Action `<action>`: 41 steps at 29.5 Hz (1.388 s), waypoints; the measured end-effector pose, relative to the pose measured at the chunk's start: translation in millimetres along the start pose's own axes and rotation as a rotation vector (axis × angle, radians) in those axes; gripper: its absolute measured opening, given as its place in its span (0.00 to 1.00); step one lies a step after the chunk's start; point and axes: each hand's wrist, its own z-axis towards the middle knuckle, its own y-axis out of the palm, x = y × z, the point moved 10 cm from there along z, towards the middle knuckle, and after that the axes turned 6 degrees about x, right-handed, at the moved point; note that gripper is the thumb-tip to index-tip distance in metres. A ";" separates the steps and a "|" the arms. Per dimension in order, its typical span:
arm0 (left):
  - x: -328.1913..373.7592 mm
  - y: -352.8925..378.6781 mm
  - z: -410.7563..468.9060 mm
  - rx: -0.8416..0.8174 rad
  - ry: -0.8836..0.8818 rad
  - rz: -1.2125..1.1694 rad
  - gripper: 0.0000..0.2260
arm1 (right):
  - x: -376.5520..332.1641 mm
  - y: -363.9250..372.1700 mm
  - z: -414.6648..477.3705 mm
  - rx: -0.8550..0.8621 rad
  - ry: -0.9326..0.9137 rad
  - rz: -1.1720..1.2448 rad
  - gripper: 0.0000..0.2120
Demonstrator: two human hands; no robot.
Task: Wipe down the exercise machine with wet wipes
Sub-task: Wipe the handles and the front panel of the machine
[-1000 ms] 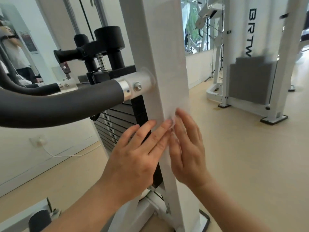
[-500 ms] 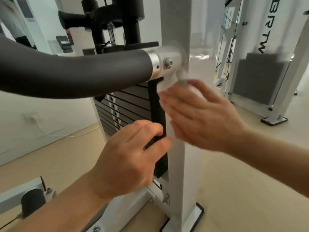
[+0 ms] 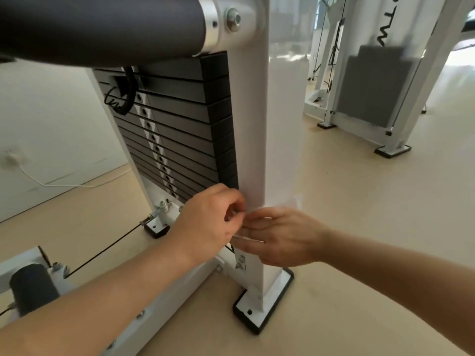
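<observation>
Head view: wipe [image 3: 290, 202] low on post [image 3: 259, 129], toward 6 o'clock, held against its face. Pinched at the edge by left hand [image 3: 205, 222], fingers curled; pressed flat by right hand [image 3: 285, 240], fingers straight, together. Stack [image 3: 180, 129] at 10 o'clock.

"TW" on far machine [image 3: 380, 32]
</observation>
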 end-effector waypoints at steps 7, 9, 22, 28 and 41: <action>-0.2 -3.1 -8.6 -0.075 -0.040 0.034 0.09 | 22.1 -37.7 -2.8 0.190 0.000 0.211 0.07; 1.5 19.2 -18.7 -0.250 -0.140 -0.033 0.09 | 21.6 -41.3 -2.5 0.285 0.028 0.255 0.05; 2.6 41.1 -42.6 0.436 -0.426 -0.303 0.11 | 48.2 -22.1 -91.1 0.806 1.050 0.587 0.06; 18.7 42.1 -45.7 0.826 -0.378 -0.232 0.27 | 30.5 28.6 -88.4 0.802 1.472 1.264 0.05; -45.6 192.3 -112.5 0.433 -0.728 -0.105 0.33 | -52.8 95.4 -115.1 0.338 1.707 1.338 0.10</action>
